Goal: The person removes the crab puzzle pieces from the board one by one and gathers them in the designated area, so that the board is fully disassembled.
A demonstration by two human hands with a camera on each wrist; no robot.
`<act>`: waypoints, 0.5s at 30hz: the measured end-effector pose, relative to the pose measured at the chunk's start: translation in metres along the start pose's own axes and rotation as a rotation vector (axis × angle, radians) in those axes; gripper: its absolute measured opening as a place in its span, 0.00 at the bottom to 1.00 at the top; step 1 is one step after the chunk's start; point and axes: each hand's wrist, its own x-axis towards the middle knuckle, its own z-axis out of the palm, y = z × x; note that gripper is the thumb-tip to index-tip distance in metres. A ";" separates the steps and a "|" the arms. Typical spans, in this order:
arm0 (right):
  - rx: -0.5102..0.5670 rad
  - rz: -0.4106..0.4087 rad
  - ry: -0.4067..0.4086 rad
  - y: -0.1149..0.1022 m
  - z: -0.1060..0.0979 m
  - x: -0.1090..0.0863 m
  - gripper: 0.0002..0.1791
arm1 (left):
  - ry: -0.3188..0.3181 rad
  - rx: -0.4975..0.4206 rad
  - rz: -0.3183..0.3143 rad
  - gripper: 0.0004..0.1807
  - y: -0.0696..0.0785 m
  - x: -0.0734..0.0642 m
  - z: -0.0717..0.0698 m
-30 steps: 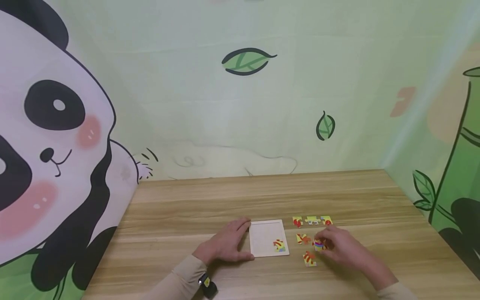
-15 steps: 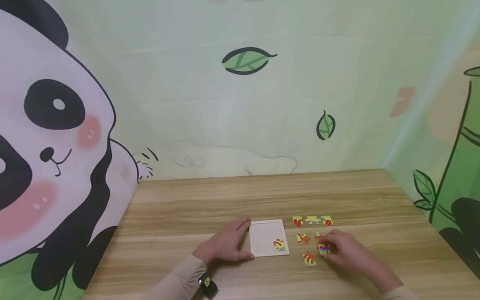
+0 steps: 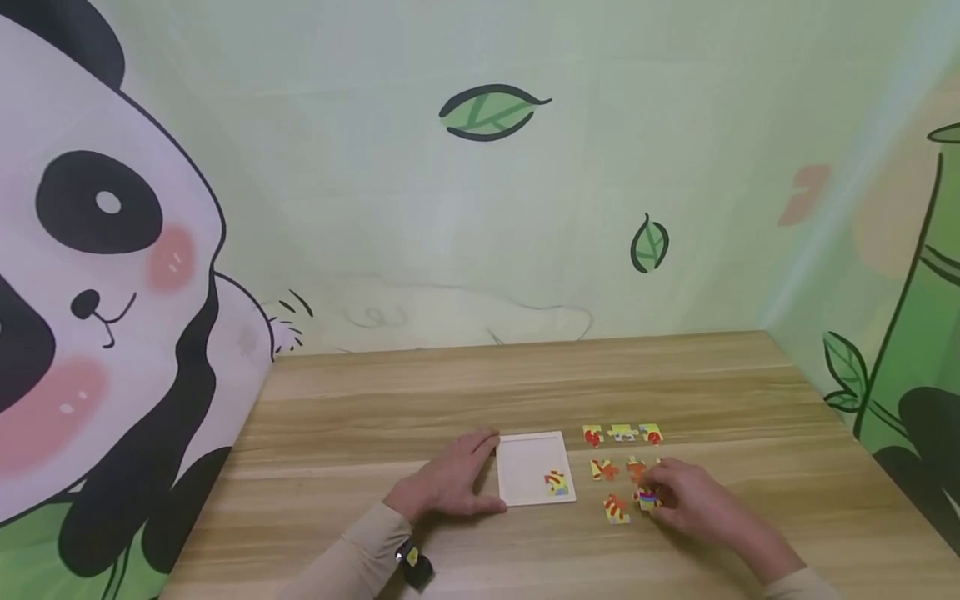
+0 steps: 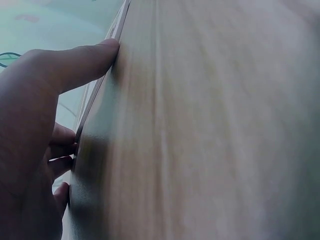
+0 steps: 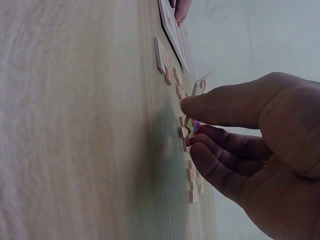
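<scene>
A square, pale wooden puzzle tray (image 3: 521, 471) lies on the table, with one yellow-and-red jigsaw piece (image 3: 556, 482) in its lower right corner. My left hand (image 3: 450, 483) rests along the tray's left side, thumb at the near corner and fingers at the far one; in the left wrist view the thumb (image 4: 95, 60) touches the edge. To the right of the tray, my right hand (image 3: 690, 504) pinches a rainbow-striped jigsaw piece (image 3: 646, 499) between thumb and fingers. The right wrist view shows this piece tilted, partly hidden by the thumb (image 5: 220, 105).
Three jigsaw pieces (image 3: 622, 432) form a row right of the tray. Below them lie an orange-and-yellow piece (image 3: 603, 470) and an orange one (image 3: 637, 469) beside my right fingers. A striped piece (image 3: 617, 509) lies nearer. A panda-print wall covering (image 3: 360, 208) stands behind the table.
My right hand has drawn the rainbow-striped piece slightly nearer and to the right, uncovering the orange piece behind it. The left hand holds its place at the tray. The head view has tilted slightly.
</scene>
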 end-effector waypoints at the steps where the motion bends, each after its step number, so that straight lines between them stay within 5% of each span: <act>1: -0.007 -0.004 0.000 0.000 0.000 0.000 0.15 | 0.001 -0.001 0.001 0.56 0.000 0.000 0.000; 15: 0.021 -0.024 -0.044 0.003 0.001 -0.003 0.12 | -0.004 -0.012 -0.012 0.55 0.001 0.000 0.000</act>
